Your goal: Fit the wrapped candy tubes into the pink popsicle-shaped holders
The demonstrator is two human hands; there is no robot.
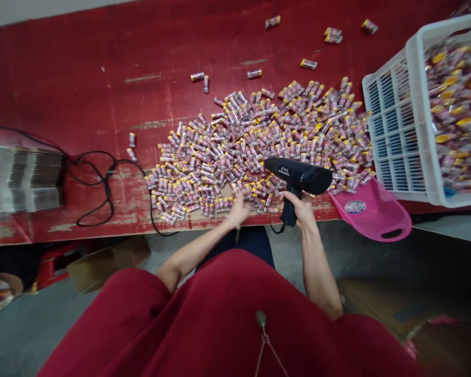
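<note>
Grips a black blower (298, 175) with the right hand (304, 209), wrapped tight round the handle (288, 209). Holds it over the near right part of a big heap of small tubes (220, 162), with the narrow end to the left. Has the left hand (240, 209) low at the near edge of the heap, left of the blower and apart from the right hand. Too blurry there to tell a pinch from a loose touch.

Seems to be in the middle of working on the tubes with the blower, going by the grip. Calls next, most likely, for a firm hold on the blower and a careful left hand, out of the way of the narrow end.

Has a pink scoop (371, 209) on the right, sticking out over the near edge of the red table (82, 78). Has a white basket (419, 104) farther right, full of shiny things with yellow bits. Shows a few loose tubes (254, 74) on the far side. Has a looped black cord (108, 182) to the left, and past it, stacked flat cards (43, 180).
</note>
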